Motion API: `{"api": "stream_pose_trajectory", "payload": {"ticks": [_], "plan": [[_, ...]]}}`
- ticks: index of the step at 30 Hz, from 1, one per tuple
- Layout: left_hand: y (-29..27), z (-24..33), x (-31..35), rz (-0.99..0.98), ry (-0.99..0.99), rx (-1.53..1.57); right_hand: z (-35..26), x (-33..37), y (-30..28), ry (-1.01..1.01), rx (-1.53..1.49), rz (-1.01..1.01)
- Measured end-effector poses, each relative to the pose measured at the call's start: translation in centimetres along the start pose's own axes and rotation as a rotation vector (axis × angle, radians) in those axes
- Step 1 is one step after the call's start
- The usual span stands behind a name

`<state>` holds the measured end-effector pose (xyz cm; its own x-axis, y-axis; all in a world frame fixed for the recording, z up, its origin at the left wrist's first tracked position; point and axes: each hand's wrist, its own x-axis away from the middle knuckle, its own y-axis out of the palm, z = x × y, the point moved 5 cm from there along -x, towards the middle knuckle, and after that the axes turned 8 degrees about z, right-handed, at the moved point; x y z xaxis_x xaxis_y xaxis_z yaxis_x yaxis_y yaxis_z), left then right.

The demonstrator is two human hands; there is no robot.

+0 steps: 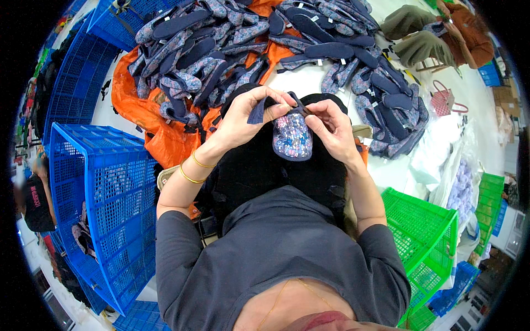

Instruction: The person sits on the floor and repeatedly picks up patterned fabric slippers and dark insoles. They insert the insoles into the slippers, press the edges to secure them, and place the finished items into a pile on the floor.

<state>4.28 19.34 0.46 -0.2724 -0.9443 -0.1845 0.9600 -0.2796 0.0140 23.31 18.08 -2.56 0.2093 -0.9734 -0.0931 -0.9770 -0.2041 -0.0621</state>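
Observation:
Above my lap, a navy slipper (292, 140) with a small flower print hangs toe down toward me. Fingers and thumb of my left hand (256, 110) pinch the edge of its opening, and a dark navy strip (256, 112) sticks out below those fingers. On the other side, my right hand (333, 126) is closed on the slipper's navy edge too. What exactly lies between the fingertips is too small to make out. Past my knees lie big heaps of matching slippers (193, 52), many with navy soles up and small white tags.
An orange sheet (130, 105) lies under the left heap. Blue mesh crates (124, 165) stand on my left, green crates (419, 220) on my right. At the far right sits another person (469, 33); a pink checked bag (443, 102) and clear plastic (436, 160) lie nearer.

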Motion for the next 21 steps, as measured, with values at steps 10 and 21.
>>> {"api": "stream_pose_trajectory", "payload": {"ticks": [10,21], "plan": [[0.1,1.1,-0.5,0.018,0.115,-0.129,-3.6,-1.9,-1.2,-0.027,0.299,-0.157],[0.0,4.3,-2.8,-0.052,0.251,-0.427,-3.0,-1.8,-1.5,0.022,0.174,-0.139]]}}
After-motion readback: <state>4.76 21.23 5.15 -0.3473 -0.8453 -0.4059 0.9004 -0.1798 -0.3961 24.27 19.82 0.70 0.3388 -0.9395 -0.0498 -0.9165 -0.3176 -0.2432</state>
